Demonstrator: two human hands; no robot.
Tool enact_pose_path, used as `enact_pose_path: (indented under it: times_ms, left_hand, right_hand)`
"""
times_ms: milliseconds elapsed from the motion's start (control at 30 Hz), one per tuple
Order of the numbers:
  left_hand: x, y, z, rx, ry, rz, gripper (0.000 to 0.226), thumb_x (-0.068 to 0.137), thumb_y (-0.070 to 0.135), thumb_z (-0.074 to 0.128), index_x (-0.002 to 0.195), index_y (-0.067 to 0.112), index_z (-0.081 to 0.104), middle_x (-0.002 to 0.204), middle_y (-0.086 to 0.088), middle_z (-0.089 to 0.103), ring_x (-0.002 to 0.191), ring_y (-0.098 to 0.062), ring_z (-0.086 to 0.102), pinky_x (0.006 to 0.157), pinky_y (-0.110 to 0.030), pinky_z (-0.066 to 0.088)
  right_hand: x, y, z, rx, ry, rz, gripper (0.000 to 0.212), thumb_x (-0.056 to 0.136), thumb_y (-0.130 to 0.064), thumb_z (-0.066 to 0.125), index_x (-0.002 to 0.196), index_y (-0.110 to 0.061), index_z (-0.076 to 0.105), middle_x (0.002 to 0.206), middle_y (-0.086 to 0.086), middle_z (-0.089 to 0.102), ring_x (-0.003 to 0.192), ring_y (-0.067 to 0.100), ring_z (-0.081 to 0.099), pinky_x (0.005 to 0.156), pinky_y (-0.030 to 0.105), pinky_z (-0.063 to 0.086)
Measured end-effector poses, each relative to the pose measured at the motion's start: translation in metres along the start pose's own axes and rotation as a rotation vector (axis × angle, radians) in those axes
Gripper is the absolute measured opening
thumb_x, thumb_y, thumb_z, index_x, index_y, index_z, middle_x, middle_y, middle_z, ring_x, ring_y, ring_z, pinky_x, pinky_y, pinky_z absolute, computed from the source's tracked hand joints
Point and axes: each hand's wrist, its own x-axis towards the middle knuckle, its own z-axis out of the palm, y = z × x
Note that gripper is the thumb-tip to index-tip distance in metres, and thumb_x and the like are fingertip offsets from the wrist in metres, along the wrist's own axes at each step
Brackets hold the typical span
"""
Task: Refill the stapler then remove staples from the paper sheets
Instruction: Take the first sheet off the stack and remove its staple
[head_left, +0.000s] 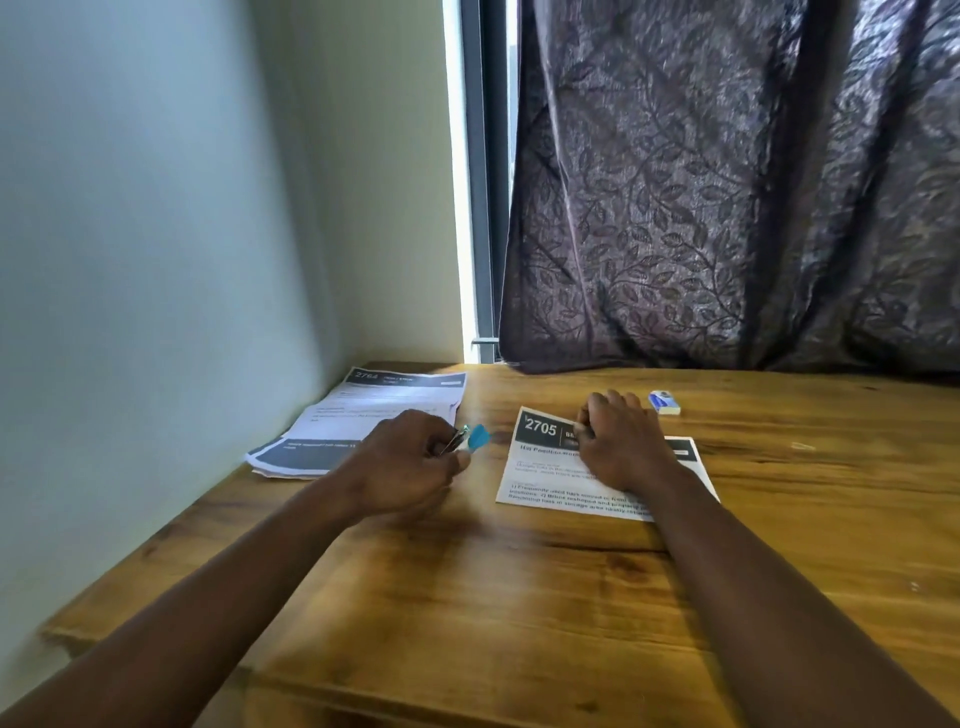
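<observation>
The left hand (410, 462) is clenched round a small stapler (474, 438), of which only a bit of metal and a blue end stick out past the thumb and forefinger; the rest is buried in the fist, so I cannot tell whether it is open or closed. The right hand (621, 441) lies knuckles up on the sheet marked 2705 (540, 467), fingers curled down onto its dark header. They hide what is under them, so whether they pinch the paper or only press on it cannot be made out. The hand and forearm cover the middle of that sheet, and its small print is too blurred to read. A second stack of sheets (363, 410), headed 2764, lies against the wall (156, 260) at the far left, its near part covered by the left hand. A small white and blue box (664, 402) sits just beyond the right hand, apart from the sheet. The stapler is held between the two lots of paper, touching neither. The wooden table (493, 597) has bare room in front of both forearms and out to the right; its left edge runs close along the wall, and its near left corner is chipped. At the back a dark leaf-patterned curtain (727, 182) hangs down to the tabletop, with a bright strip of window frame (480, 182) beside it.
</observation>
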Motion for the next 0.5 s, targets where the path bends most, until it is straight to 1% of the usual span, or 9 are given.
enact_pose_path:
  times_ms: [33, 100, 167, 200, 233, 333, 400, 433, 500]
  left_hand:
    - [0.004, 0.002, 0.000, -0.119, -0.032, 0.008, 0.013, 0.095, 0.029, 0.066, 0.102, 0.019, 0.071, 0.091, -0.002, 0.074, 0.075, -0.014, 0.068, 0.072, -0.033, 0.050]
    - [0.020, 0.008, 0.002, -0.333, -0.096, 0.003, 0.016, 0.098, 0.020, 0.062, 0.114, 0.019, 0.066, 0.101, -0.001, 0.072, 0.079, -0.012, 0.067, 0.073, -0.035, 0.054]
    - [0.042, 0.012, 0.008, -0.444, -0.110, -0.020, 0.018, 0.101, 0.016, 0.059, 0.119, 0.019, 0.062, 0.107, -0.002, 0.068, 0.086, -0.015, 0.063, 0.082, -0.039, 0.056]
    - [0.054, 0.014, 0.013, -0.494, -0.097, -0.043, 0.018, 0.101, 0.016, 0.057, 0.118, 0.018, 0.061, 0.107, -0.003, 0.068, 0.087, -0.016, 0.061, 0.084, -0.039, 0.056]
    - [0.064, 0.016, 0.017, -0.540, -0.082, -0.068, 0.017, 0.102, 0.018, 0.056, 0.118, 0.017, 0.061, 0.105, -0.004, 0.067, 0.086, -0.016, 0.059, 0.082, -0.037, 0.055]
    - [0.086, 0.017, 0.026, -0.533, -0.060, -0.070, 0.029, 0.099, 0.035, 0.063, 0.121, 0.017, 0.058, 0.103, 0.003, 0.068, 0.091, -0.015, 0.061, 0.073, -0.027, 0.052]
    - [0.095, 0.012, 0.032, -0.515, -0.040, -0.052, 0.036, 0.092, 0.041, 0.071, 0.115, 0.014, 0.061, 0.100, 0.006, 0.075, 0.092, -0.013, 0.068, 0.071, -0.026, 0.052]
    - [0.098, 0.009, 0.036, -0.529, -0.028, -0.060, 0.038, 0.090, 0.041, 0.074, 0.112, 0.013, 0.062, 0.097, 0.005, 0.078, 0.090, -0.013, 0.071, 0.071, -0.027, 0.055]
    - [0.104, 0.001, 0.042, -0.553, -0.009, -0.077, 0.038, 0.087, 0.041, 0.076, 0.108, 0.012, 0.061, 0.097, 0.001, 0.079, 0.089, -0.017, 0.076, 0.077, -0.035, 0.063]
  right_hand:
    - [0.000, 0.000, 0.001, 0.025, 0.013, -0.013, 0.008, 0.102, -0.032, 0.046, 0.098, -0.025, 0.047, 0.109, -0.001, 0.054, 0.109, 0.023, 0.046, 0.098, 0.046, 0.037]
    - [0.000, -0.002, 0.000, 0.092, 0.044, -0.031, 0.008, 0.102, -0.031, 0.046, 0.097, -0.026, 0.046, 0.100, -0.004, 0.056, 0.101, 0.021, 0.048, 0.093, 0.045, 0.038]
    - [0.002, -0.002, -0.001, 0.156, 0.062, -0.048, 0.007, 0.103, -0.029, 0.046, 0.097, -0.027, 0.046, 0.094, -0.004, 0.057, 0.094, 0.020, 0.049, 0.089, 0.044, 0.038]
    - [0.003, -0.002, -0.001, 0.178, 0.075, -0.060, 0.006, 0.103, -0.028, 0.046, 0.097, -0.026, 0.046, 0.091, -0.004, 0.057, 0.092, 0.020, 0.049, 0.088, 0.044, 0.037]
    - [0.003, -0.002, -0.001, 0.193, 0.092, -0.074, 0.006, 0.102, -0.026, 0.047, 0.097, -0.026, 0.046, 0.089, -0.005, 0.057, 0.090, 0.020, 0.049, 0.086, 0.043, 0.036]
    - [0.007, -0.006, 0.000, 0.227, 0.162, -0.104, 0.008, 0.100, -0.021, 0.050, 0.095, -0.026, 0.046, 0.086, -0.004, 0.058, 0.088, 0.022, 0.050, 0.083, 0.043, 0.038]
    - [0.010, -0.009, 0.002, 0.244, 0.190, -0.113, 0.008, 0.099, -0.021, 0.050, 0.095, -0.026, 0.046, 0.088, -0.004, 0.058, 0.088, 0.021, 0.051, 0.086, 0.044, 0.039]
    - [0.011, -0.010, 0.003, 0.254, 0.208, -0.122, 0.008, 0.099, -0.021, 0.050, 0.096, -0.027, 0.046, 0.089, -0.005, 0.059, 0.088, 0.021, 0.051, 0.087, 0.044, 0.039]
    - [0.012, -0.012, 0.004, 0.262, 0.256, -0.147, 0.007, 0.099, -0.021, 0.051, 0.099, -0.027, 0.047, 0.092, -0.006, 0.060, 0.091, 0.020, 0.052, 0.090, 0.044, 0.038]
